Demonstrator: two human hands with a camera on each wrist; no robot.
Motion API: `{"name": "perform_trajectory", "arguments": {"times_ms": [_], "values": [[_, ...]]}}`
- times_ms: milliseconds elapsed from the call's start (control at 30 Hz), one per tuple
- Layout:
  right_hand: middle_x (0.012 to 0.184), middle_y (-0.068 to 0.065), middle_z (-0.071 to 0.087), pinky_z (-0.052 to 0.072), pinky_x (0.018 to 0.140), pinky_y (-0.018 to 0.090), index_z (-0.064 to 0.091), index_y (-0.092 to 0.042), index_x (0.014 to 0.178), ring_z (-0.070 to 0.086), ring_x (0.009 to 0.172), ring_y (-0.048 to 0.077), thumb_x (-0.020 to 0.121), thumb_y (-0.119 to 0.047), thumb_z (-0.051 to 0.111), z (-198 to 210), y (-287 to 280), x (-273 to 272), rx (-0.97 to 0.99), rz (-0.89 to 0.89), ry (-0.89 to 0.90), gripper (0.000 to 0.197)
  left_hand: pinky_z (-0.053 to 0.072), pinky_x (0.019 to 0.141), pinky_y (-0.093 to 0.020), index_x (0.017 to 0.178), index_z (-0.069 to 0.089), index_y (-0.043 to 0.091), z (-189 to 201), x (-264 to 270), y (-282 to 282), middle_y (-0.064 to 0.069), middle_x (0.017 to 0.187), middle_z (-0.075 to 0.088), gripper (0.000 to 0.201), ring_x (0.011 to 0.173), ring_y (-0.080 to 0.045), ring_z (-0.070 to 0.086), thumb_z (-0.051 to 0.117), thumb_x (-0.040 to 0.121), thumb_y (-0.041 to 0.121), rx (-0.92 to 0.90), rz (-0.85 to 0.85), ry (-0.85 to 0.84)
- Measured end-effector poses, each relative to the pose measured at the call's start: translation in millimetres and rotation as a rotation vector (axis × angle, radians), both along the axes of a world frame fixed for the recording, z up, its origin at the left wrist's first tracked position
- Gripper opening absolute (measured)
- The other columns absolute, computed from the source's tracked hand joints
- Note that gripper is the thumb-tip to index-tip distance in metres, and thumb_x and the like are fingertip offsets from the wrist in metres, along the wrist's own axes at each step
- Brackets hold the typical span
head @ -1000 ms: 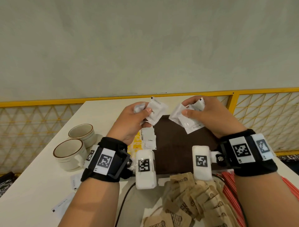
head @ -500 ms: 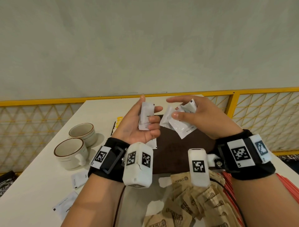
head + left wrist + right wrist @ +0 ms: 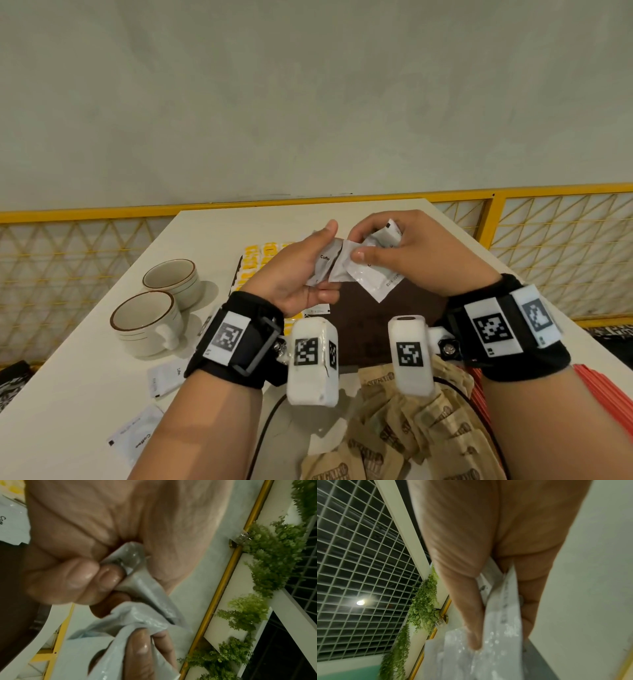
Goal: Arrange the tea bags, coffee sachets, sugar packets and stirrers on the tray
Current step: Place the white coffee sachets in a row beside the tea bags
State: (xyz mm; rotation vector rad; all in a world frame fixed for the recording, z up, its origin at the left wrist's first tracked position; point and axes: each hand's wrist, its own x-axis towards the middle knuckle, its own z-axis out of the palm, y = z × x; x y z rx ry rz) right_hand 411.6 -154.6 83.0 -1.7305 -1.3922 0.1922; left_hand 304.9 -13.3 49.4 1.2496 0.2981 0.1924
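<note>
Over the tray's (image 3: 383,318) middle, the left hand (image 3: 298,274) pinches one sachet (image 3: 323,265) upright, touching the bunch (image 3: 371,270) gripped by the right hand (image 3: 421,260) just beside.

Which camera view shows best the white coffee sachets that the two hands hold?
The head view: the coffee sachets appear whole between left hand and right hand, with "Coffee" readable. The left wrist view shows crumpled parts among fingers; the right wrist view shows blurred edges.
</note>
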Motion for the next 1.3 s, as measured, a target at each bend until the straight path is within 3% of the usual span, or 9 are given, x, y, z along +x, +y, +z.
{"name": "perform_trajectory", "arguments": {"times_ms": [200, 333, 500, 667, 733, 967, 1067, 1167, 1300], "values": [[0.085, -0.012, 0.069, 0.051, 0.076, 0.022, 0.068, -0.027, 0.082, 0.064, 0.081, 0.004, 0.084, -0.015, 0.071, -4.8, 9.7, 8.2, 0.462, -0.291, 0.086, 0.013, 0.032, 0.043, -0.019, 0.108, 0.055, 0.007, -0.1, 7.8, 5.9, -0.006, 0.076, 0.059, 0.074, 0.045, -0.008, 0.035, 0.035, 0.083, 0.073, -0.271, 0.212, -0.121], [0.084, -0.015, 0.067, 0.044, 0.07, 0.011, 0.07, -0.023, 0.086, 0.061, 0.08, 0.002, 0.085, -0.017, 0.069, -13.0, 19.8, -3.0, 0.292, -0.243, -0.055, 0.006, 0.04, 0.049, -0.016, 0.127, 0.052, 0.001, 2.1, 10.4, 3.3, -0.008, 0.102, 0.055, 0.093, 0.058, -0.007, 0.043, 0.053, 0.068, 0.072, -0.324, 0.202, -0.224], [0.083, -0.013, 0.068, 0.042, 0.067, 0.012, 0.073, -0.022, 0.089, 0.06, 0.077, 0.007, 0.084, -0.02, 0.071, -12.9, 20.4, -7.4, 0.122, -0.147, -0.168, 0.006, 0.053, 0.065, -0.024, 0.109, 0.062, 0.009, 1.7, 9.1, 3.2, -0.004, 0.097, 0.064, 0.038, 0.082, -0.014, 0.064, 0.047, 0.094, 0.042, -0.172, 0.327, -0.261], [0.075, -0.018, 0.064, 0.041, 0.064, 0.017, 0.073, -0.019, 0.086, 0.058, 0.069, 0.005, 0.082, -0.016, 0.072, -16.2, 23.8, -11.3, 0.139, -0.138, -0.122, 0.005, 0.058, 0.078, -0.034, 0.119, 0.055, 0.005, 6.7, 8.3, -5.4, -0.008, 0.1, 0.069, 0.047, 0.087, -0.018, 0.07, 0.047, 0.09, 0.041, -0.222, 0.249, -0.328], [0.076, -0.015, 0.066, 0.044, 0.065, 0.02, 0.072, -0.019, 0.086, 0.06, 0.07, 0.007, 0.082, -0.016, 0.072, -16.0, 23.9, -9.4, 0.15, -0.138, -0.074, 0.005, 0.058, 0.078, -0.033, 0.11, 0.058, 0.005, 7.3, 7.9, -5.8, -0.007, 0.092, 0.069, 0.031, 0.084, -0.018, 0.07, 0.047, 0.095, 0.029, -0.212, 0.261, -0.371], [0.079, -0.001, 0.067, 0.052, 0.068, 0.032, 0.064, -0.017, 0.077, 0.065, 0.077, 0.018, 0.079, -0.008, 0.074, -14.5, 21.1, 2.2, 0.279, -0.127, 0.507, 0.013, 0.051, 0.065, -0.026, 0.08, 0.057, 0.013, 4.1, 2.0, 7.8, 0.001, 0.063, 0.05, 0.02, 0.058, -0.01, 0.05, 0.056, 0.094, 0.027, -0.047, 0.415, -0.324], [0.075, 0.003, 0.066, 0.053, 0.057, 0.024, 0.061, -0.011, 0.08, 0.064, 0.069, 0.016, 0.08, -0.002, 0.07, -12.8, 21.2, 0.4, 0.312, -0.053, 0.686, 0.013, 0.049, 0.069, -0.026, 0.083, 0.058, 0.012, 4.5, -2.7, 4.5, -0.005, 0.07, 0.053, 0.025, 0.065, -0.013, 0.053, 0.064, 0.084, 0.036, 0.152, 0.276, -0.334], [0.079, 0.007, 0.068, 0.056, 0.059, 0.025, 0.062, -0.008, 0.086, 0.068, 0.071, 0.019, 0.081, 0.0, 0.068, -11.2, 20.7, -0.8, 0.31, -0.006, 0.726, 0.012, 0.047, 0.088, -0.045, 0.099, 0.06, 0.005, 3.1, -0.7, 2.1, -0.025, 0.1, 0.064, 0.019, 0.095, -0.037, 0.061, 0.068, 0.085, 0.016, 0.182, 0.242, -0.352], [0.09, 0.007, 0.074, 0.059, 0.072, 0.028, 0.065, -0.009, 0.1, 0.071, 0.082, 0.02, 0.081, 0.001, 0.069, -11.0, 17.6, 5.7, 0.337, -0.061, 0.672, 0.022, 0.055, 0.077, -0.032, 0.092, 0.057, 0.013, 3.6, -1.0, 5.0, -0.003, 0.085, 0.07, 0.006, 0.089, -0.021, 0.066, 0.058, 0.091, 0.007, 0.095, 0.341, -0.352]]}}
